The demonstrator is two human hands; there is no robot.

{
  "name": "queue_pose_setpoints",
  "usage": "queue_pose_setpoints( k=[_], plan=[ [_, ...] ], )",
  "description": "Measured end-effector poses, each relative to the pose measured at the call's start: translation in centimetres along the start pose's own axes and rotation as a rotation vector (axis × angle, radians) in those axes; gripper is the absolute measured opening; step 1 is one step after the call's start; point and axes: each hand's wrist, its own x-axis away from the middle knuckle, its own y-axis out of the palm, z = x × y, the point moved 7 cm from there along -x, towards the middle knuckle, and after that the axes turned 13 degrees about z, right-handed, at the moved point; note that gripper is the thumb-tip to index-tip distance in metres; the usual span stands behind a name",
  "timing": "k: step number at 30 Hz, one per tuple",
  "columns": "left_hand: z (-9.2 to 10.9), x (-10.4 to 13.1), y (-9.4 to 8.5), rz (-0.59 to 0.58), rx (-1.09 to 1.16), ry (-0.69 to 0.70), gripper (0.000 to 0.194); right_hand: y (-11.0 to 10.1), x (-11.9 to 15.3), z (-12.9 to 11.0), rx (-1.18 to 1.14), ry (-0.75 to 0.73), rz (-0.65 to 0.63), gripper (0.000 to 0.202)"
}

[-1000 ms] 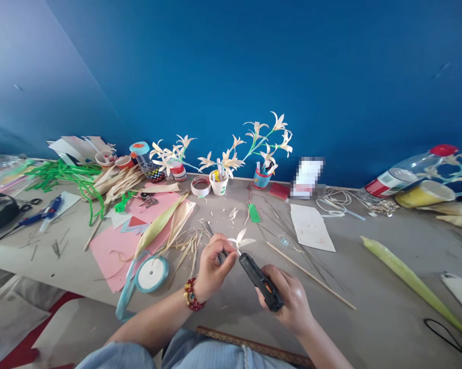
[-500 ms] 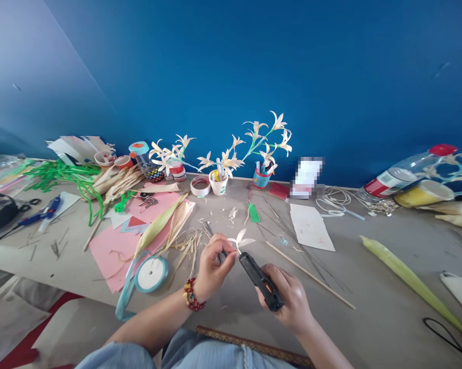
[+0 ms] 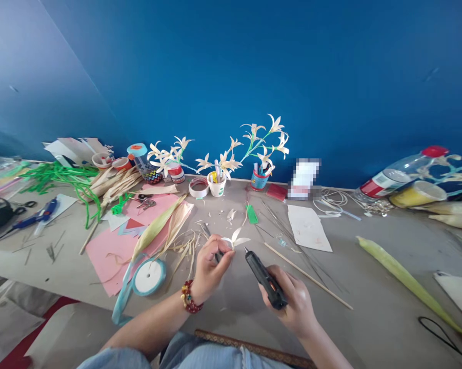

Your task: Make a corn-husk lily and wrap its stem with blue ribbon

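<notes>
Between the thumb and fingers of my left hand (image 3: 211, 264) is a small white flower (image 3: 235, 240), its petals spread upward. A dark thin tool, partly hidden, also shows at those fingers. My right hand (image 3: 290, 297) is wrapped round a black glue gun (image 3: 265, 279), whose tip points up and left, a short gap to the right of the flower. Left of my left hand lie a roll of light blue ribbon (image 3: 149, 277) and thin dry husk strips (image 3: 184, 248). A wooden stick (image 3: 307, 275) lies beyond my right hand.
Cups with husk flowers (image 3: 217, 184) stand along the blue wall. At left are pink paper (image 3: 107, 256), green stems (image 3: 67, 177) and a blue glue gun (image 3: 42, 214). White paper (image 3: 309, 228), a bottle (image 3: 392, 177) and a green husk (image 3: 403, 277) are at right.
The glue gun's tip has come away from the flower's base, leaving a gap. My left hand and the flower have shifted slightly left. The whole view has moved a little.
</notes>
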Motion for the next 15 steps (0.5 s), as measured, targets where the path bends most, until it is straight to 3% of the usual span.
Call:
queue_pose_setpoints(
  k=[5,10,15],
  plan=[
    [-1.5,-0.3,-0.5,0.072,0.165,-0.193,0.018,-3.0,0.0,2.7,0.289,0.009,-0.011,0.021],
    [-2.5,-0.5,-1.1,0.206,0.306,-0.297,0.018,-8.2,-0.1,9.2,0.788,0.149,-0.049,0.026],
    [-2.6,-0.5,-1.3,0.226,0.316,-0.281,0.018,-9.9,1.3,15.3,0.888,0.153,-0.211,0.024]
  ],
)
